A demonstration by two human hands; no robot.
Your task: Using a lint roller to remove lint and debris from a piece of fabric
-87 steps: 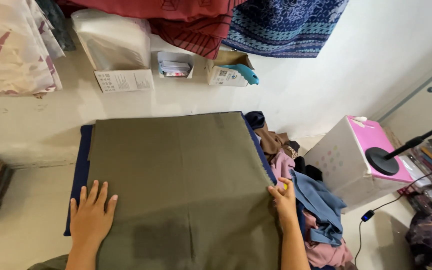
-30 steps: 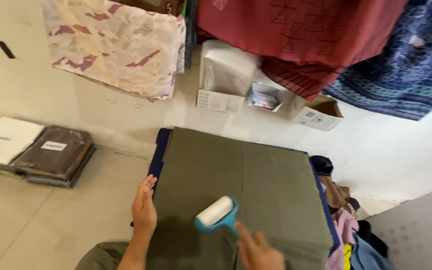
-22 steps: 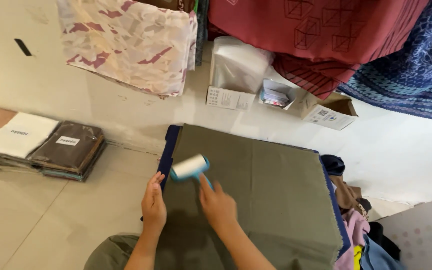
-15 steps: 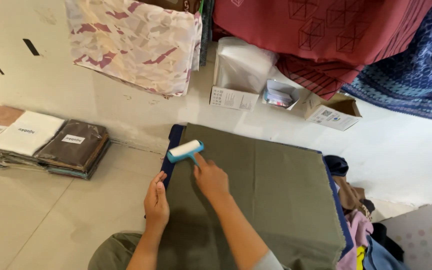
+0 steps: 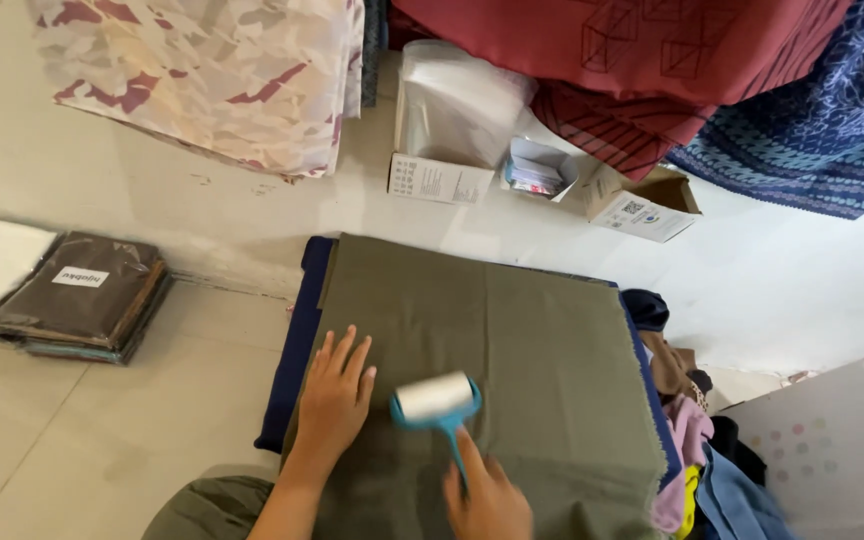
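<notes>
A lint roller [image 5: 436, 397] with a white roll and a teal frame and handle lies roll-down on the olive cloth [image 5: 512, 370], its handle running toward the near edge. The cloth is spread flat and smooth over a dark blue pad [image 5: 297, 340], whose edge shows along the left.

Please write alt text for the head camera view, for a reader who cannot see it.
A right hand runs a teal-handled lint roller over olive green fabric spread flat on a navy pad, while the left hand presses the cloth down. Packaged folded fabrics lie on the floor to the left; a heap of clothes lies right.
</notes>
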